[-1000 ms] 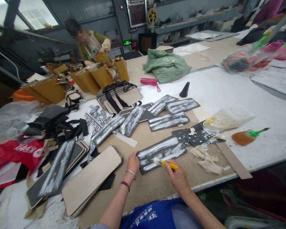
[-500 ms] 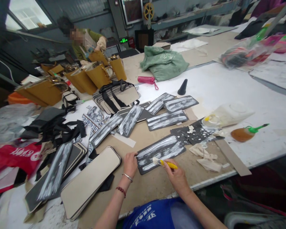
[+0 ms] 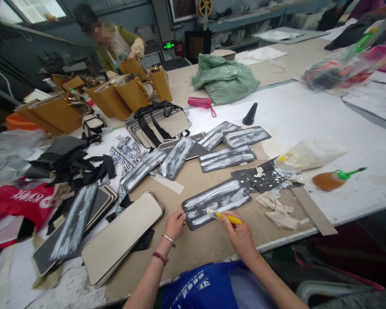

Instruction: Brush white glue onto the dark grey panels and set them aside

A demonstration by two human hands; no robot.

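A dark panel streaked with white paste [image 3: 217, 201] lies on the brown board in front of me. My left hand [image 3: 175, 225] is at its left edge, fingertips pinched together; whether they grip the edge is too small to tell. My right hand [image 3: 239, 234] holds a yellow-handled brush [image 3: 230, 218], its bristles on the panel's left part. Several more coated panels lie beyond, one of them [image 3: 227, 159] just behind. Beige panels [image 3: 124, 236] are stacked at the left. Right of the coated panel is a paste-spattered dark sheet [image 3: 263, 177].
A clear plastic container [image 3: 312, 154] and an amber bottle with green nozzle [image 3: 328, 180] stand at the right. A black cone [image 3: 250, 114], pink case [image 3: 199, 102] and green bag [image 3: 225, 79] lie further back. Another person works behind mustard bags [image 3: 131, 96].
The view has shifted slightly. My left hand has drawn a little to the left at the panel's edge. The brush stays near the panel's left part in my right hand.
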